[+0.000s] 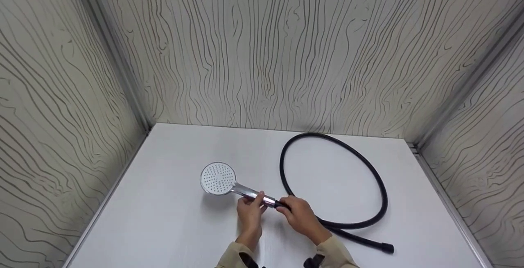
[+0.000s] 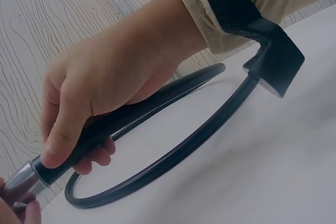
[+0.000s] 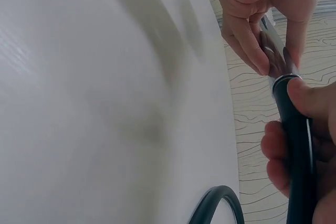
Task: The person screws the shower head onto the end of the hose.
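A chrome shower head (image 1: 218, 178) with a round, white, dotted face points up over the table in the head view. My left hand (image 1: 250, 215) grips its handle (image 1: 244, 190) near the lower end, thumb on top. My right hand (image 1: 301, 218) holds the end of a black hose (image 1: 282, 205) right at the handle's chrome end. In the right wrist view, the hose end (image 3: 293, 124) meets the chrome handle (image 3: 275, 51) edge to edge. The left wrist view shows my right hand's thumb and fingers curled round the hose (image 2: 100, 132).
From my right hand the hose runs in a wide loop (image 1: 384, 196) over the right side of the white table (image 1: 163, 210). Its free end (image 1: 387, 248) lies near the front right. Wood-grain panels (image 1: 262, 55) enclose the table at the back and sides.
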Demonstrator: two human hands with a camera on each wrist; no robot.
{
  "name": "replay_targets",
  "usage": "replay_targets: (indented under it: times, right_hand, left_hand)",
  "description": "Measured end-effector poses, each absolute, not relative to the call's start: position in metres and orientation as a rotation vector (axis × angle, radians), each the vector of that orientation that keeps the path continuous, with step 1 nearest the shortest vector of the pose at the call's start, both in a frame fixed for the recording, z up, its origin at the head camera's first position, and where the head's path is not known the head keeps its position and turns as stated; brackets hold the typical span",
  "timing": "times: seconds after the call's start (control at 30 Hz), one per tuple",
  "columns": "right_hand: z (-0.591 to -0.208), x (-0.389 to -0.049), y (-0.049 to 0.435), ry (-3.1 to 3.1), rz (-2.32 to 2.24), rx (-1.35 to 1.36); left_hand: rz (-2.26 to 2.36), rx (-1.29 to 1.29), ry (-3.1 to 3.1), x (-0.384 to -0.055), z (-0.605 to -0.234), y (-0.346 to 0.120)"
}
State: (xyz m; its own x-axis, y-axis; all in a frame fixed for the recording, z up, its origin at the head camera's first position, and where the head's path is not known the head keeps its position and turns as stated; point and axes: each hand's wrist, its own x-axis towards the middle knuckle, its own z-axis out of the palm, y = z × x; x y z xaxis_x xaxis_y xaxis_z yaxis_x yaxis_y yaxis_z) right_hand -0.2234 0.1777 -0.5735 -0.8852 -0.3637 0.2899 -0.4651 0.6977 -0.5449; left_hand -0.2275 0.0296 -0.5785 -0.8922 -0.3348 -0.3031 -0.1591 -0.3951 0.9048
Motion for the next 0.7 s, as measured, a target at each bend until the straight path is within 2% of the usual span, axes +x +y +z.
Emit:
replay_targets:
  times: [0.3, 0.7]
  right_hand:
    - [-0.557, -0.228, 0.179, -2.956, 1.143, 0.630]
    - [-0.572, -0.218, 0.168, -2.637, 0.839, 0.586]
  left_hand:
    - [-2.454, 0.655, -1.647, -0.228, -0.577, 0.028]
    - [-2.423, 0.701, -1.666, -0.225, -0.578, 0.027]
